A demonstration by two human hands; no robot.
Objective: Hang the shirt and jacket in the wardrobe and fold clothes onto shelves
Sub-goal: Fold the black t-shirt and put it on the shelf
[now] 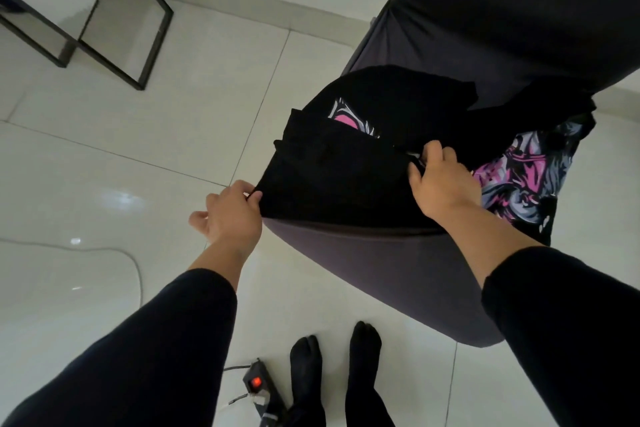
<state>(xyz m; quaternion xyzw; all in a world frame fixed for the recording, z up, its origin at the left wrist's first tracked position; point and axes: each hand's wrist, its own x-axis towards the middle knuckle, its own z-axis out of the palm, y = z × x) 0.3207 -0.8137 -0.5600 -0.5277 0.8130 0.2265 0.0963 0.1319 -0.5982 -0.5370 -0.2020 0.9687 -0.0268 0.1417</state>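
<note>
- A dark grey upholstered chair (391, 274) is filling the right half of the frame, its tall back rising to the upper right corner and its seat front curving down toward the lower centre.
- A black garment (332, 170) is lying folded across the seat at the centre of the frame, its near edge reaching the seat's front left corner.
- The left hand (230, 215), left of centre, is pinching the garment's lower left corner between thumb and fingertips.
- The right hand (441, 180), right of centre, is pressing down on the garment's right edge with fingers curled over the cloth; whether it is truly gripping the cloth is hard to tell.
- A printed pink, grey and black cloth (519, 184) is lying on the seat at the right, just beside the right hand, and a patch of a similar print (349, 118) is peeking out above the folded garment.
- More black fabric (408, 97) is heaped behind, toward the chair back.
- The floor (104, 166) is glossy white tile with thin grout lines, reflecting light at the left.
- A black metal frame (138, 28) is standing in the upper left of the frame.
- A black power strip (258, 388) with a lit red switch is lying at the bottom centre, with a pale cable (135, 263) trailing to the left.
- Two feet in black socks (332, 367) are standing at the bottom centre, just beside the power strip.
</note>
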